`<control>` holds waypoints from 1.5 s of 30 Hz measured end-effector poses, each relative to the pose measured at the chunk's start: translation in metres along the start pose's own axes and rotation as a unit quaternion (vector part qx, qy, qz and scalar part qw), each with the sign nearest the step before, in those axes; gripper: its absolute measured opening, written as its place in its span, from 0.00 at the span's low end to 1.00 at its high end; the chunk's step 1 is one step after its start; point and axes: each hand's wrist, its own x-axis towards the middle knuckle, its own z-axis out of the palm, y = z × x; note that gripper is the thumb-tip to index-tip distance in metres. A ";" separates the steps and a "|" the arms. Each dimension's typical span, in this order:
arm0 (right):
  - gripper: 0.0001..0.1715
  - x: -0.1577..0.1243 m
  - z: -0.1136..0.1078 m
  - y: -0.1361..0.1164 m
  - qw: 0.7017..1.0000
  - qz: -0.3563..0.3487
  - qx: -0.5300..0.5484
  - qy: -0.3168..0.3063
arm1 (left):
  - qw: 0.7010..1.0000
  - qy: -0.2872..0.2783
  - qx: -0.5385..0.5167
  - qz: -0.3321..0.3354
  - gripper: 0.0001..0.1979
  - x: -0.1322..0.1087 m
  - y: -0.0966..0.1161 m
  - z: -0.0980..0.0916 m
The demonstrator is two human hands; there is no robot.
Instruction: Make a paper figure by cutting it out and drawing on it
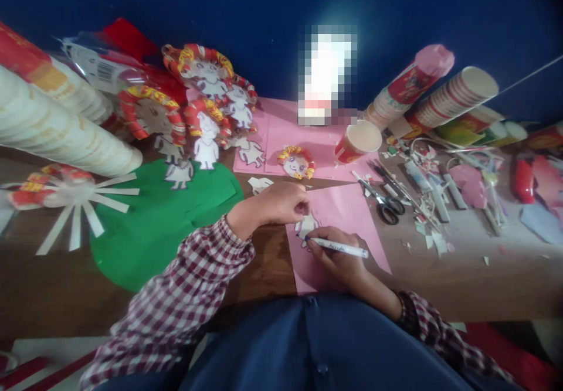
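My right hand (336,259) grips a white acrylic marker (341,246), its tip end pointing left at a small white paper figure cutout (307,225). The figure lies on a pink paper sheet (352,209) before me. My left hand (281,203) is closed, its fingers curled together at the top edge of the cutout; whether they pinch anything is hidden. Just beyond, a round paper head with a red and yellow frilled rim (297,163) rests on another pink sheet (281,136). A white paper scrap (259,184) is behind my left wrist.
Black-handled scissors (389,208) lie right of the sheet, near scraps and glue sticks. A paper cup (358,142) stands behind. Stacked cups (65,121) lean at left, beside green paper (162,227) and several finished figures (206,142). A bright pixelated patch covers the back.
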 end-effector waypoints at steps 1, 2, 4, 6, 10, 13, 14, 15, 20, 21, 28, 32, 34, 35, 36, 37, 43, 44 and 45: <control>0.07 0.000 0.000 0.000 1.000 0.004 0.006 0.001 | 1.000 -0.001 0.000 -0.002 0.06 0.000 0.000 0.000; 0.07 0.000 0.000 0.000 1.000 0.011 0.012 0.003 | 1.000 -0.001 -0.001 -0.003 0.06 0.000 0.001 -0.001; 0.06 -0.001 -0.001 0.000 0.999 0.033 0.019 0.005 | 1.000 0.000 -0.003 -0.003 0.06 -0.001 0.000 -0.001; 0.05 -0.002 -0.001 -0.001 0.999 0.051 0.019 0.007 | 1.000 0.003 -0.006 -0.001 0.06 -0.001 -0.001 0.000; 0.04 -0.001 -0.002 -0.003 0.999 0.051 0.013 0.005 | 1.000 0.008 -0.012 0.004 0.06 0.000 -0.003 0.002; 0.04 0.000 -0.001 -0.003 0.999 0.035 0.011 0.008 | 1.000 0.008 -0.012 0.005 0.06 0.001 -0.003 0.003; 0.04 0.000 -0.001 -0.003 0.999 0.029 0.011 0.010 | 1.000 0.008 -0.012 0.005 0.05 0.001 -0.003 0.004; 0.04 0.001 -0.001 -0.002 1.000 0.022 0.012 0.011 | 1.000 0.008 -0.012 0.005 0.05 0.001 -0.003 0.004; 0.04 0.001 0.000 -0.002 1.000 0.008 0.007 0.013 | 1.000 0.006 -0.016 0.004 0.06 0.001 -0.003 0.003; 0.04 0.001 0.000 -0.002 1.000 0.009 0.005 0.011 | 1.000 0.004 -0.017 0.003 0.06 0.001 -0.003 0.003; 0.05 0.000 0.001 0.000 1.000 0.002 0.001 0.002 | 1.000 0.007 -0.016 0.005 0.06 0.000 -0.003 0.004; 0.06 0.000 0.001 0.001 1.000 -0.015 -0.001 0.000 | 1.000 0.008 -0.017 0.010 0.06 0.000 -0.004 0.004; 0.06 0.000 0.001 0.001 1.000 -0.024 -0.001 0.002 | 1.000 0.007 -0.016 0.009 0.06 0.000 -0.003 0.003; 0.06 0.000 0.001 0.001 1.000 -0.027 0.000 0.002 | 1.000 0.006 -0.015 0.007 0.06 0.000 -0.002 0.002; 0.06 0.000 0.001 0.001 1.000 -0.028 0.000 0.001 | 1.000 0.004 -0.015 0.006 0.06 0.000 -0.002 0.002; 0.06 0.000 0.001 0.001 1.000 -0.027 0.001 -0.001 | 1.000 0.001 -0.015 0.003 0.06 0.000 -0.002 0.001; 0.05 0.000 -0.001 -0.001 1.000 -0.003 0.029 0.001 | 1.000 -0.003 -0.012 -0.003 0.06 0.000 -0.001 0.001; 0.05 -0.001 -0.002 -0.001 0.999 0.013 0.039 0.002 | 1.000 -0.002 -0.013 -0.002 0.06 0.000 -0.001 0.001; 0.05 -0.001 -0.003 -0.001 0.998 0.030 0.050 0.002 | 1.000 -0.002 -0.013 -0.002 0.06 0.000 -0.001 0.001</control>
